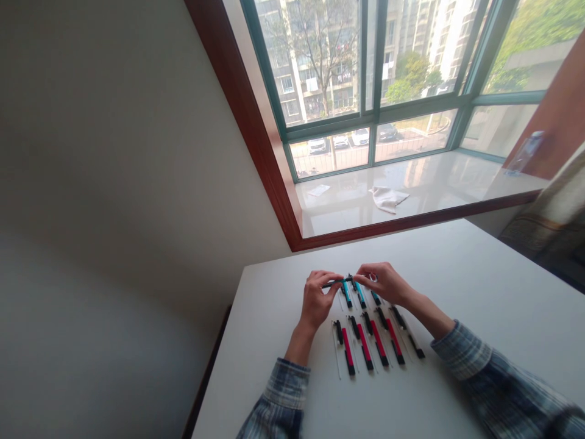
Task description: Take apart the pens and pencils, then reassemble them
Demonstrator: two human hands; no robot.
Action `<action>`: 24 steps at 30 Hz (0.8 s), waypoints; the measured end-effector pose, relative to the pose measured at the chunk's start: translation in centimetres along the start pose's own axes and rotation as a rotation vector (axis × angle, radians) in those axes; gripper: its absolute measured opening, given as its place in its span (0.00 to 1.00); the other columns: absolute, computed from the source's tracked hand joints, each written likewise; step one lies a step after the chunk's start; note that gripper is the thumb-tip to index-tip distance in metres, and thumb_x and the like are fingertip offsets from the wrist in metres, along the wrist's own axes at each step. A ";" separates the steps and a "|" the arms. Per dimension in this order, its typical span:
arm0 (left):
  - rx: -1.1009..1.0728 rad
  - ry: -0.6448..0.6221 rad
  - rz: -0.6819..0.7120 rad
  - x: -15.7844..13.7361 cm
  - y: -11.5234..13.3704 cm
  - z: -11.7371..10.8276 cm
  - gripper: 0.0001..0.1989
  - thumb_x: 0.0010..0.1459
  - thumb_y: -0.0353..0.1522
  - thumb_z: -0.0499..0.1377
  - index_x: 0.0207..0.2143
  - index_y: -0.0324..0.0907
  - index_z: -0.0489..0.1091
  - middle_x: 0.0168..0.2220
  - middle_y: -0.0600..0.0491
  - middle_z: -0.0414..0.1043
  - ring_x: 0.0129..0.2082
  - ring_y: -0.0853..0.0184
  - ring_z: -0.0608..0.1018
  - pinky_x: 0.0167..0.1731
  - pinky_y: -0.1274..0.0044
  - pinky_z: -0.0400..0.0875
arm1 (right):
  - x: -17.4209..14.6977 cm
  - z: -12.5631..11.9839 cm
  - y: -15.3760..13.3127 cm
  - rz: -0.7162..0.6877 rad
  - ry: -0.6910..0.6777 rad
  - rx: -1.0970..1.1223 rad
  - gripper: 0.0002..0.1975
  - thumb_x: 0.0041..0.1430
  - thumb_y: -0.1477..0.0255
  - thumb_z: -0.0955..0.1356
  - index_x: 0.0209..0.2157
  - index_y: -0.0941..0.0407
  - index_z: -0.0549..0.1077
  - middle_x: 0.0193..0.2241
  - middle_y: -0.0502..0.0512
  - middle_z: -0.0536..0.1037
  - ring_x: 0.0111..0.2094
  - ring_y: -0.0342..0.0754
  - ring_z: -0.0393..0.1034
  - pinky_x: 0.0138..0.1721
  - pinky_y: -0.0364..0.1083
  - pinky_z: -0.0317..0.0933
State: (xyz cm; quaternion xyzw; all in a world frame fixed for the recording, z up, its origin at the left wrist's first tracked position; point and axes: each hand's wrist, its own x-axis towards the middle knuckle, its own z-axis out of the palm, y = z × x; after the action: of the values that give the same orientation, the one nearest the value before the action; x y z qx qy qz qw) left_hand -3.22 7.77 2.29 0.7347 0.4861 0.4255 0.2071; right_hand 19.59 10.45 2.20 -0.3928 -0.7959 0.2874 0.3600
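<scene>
white table (256,299) by window (375,116) | dark pen (333,283) held near blue barrels (360,294) | pinched in left hand (316,300); right hand (382,282) nearly closed at its end, hold unclear | likely light, stiff, slick; best gripped mid-length

Rightmost blue barrel (375,297) — partly behind right hand (381,283); sleeves (496,378) — cut off.

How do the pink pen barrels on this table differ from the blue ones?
Colour: the pink barrels are vivid pink, the blue barrels turquoise.
Place: the blue barrels lie nearer the window than the pink barrels.
Cover: the right hand partly hides one of the blue barrels; the pink barrels are uncovered.
Both have black ends.
</scene>
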 end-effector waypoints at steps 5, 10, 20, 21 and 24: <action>0.008 -0.005 0.000 0.0 0.0 0.0 0.07 0.61 0.31 0.65 0.41 0.50 0.82 0.40 0.50 0.81 0.45 0.58 0.76 0.49 0.62 0.74 | 0.0 -0.1 -0.1 -0.010 0.011 0.037 0.16 0.63 0.56 0.69 0.42 0.54 0.77 0.31 0.53 0.81 0.30 0.47 0.71 0.33 0.45 0.66; 0.010 -0.003 0.003 0.0 0.1 0.0 0.07 0.60 0.30 0.66 0.40 0.50 0.82 0.39 0.51 0.81 0.45 0.58 0.76 0.49 0.63 0.73 | 0.0 -0.1 -0.2 -0.006 -0.010 0.000 0.18 0.67 0.56 0.66 0.35 0.55 0.78 0.28 0.53 0.80 0.28 0.46 0.69 0.32 0.45 0.64; 0.024 -0.007 0.004 0.0 0.2 0.0 0.07 0.61 0.31 0.65 0.41 0.50 0.82 0.40 0.50 0.80 0.45 0.58 0.76 0.49 0.63 0.73 | 0.0 -0.1 -0.2 -0.015 0.012 -0.022 0.16 0.66 0.57 0.67 0.36 0.55 0.77 0.28 0.52 0.80 0.28 0.46 0.69 0.32 0.44 0.64; 0.026 -0.007 0.004 0.0 0.2 -0.1 0.07 0.61 0.31 0.65 0.41 0.50 0.82 0.40 0.50 0.80 0.45 0.58 0.76 0.50 0.62 0.73 | 0.0 -0.1 -0.2 -0.021 0.016 -0.012 0.14 0.65 0.58 0.68 0.39 0.54 0.77 0.30 0.53 0.80 0.28 0.46 0.70 0.32 0.45 0.64; 0.025 -0.004 0.001 0.0 0.1 0.0 0.07 0.61 0.30 0.65 0.40 0.50 0.82 0.40 0.51 0.80 0.45 0.58 0.76 0.50 0.62 0.73 | 0.0 0.0 -0.2 -0.033 0.021 -0.005 0.12 0.64 0.60 0.69 0.40 0.54 0.76 0.30 0.52 0.80 0.28 0.45 0.70 0.33 0.45 0.65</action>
State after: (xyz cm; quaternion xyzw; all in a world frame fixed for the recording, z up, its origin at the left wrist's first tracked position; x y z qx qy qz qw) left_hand -3.19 7.68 2.37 0.7382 0.4906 0.4180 0.1990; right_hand 19.52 10.33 2.35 -0.3834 -0.7993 0.2752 0.3721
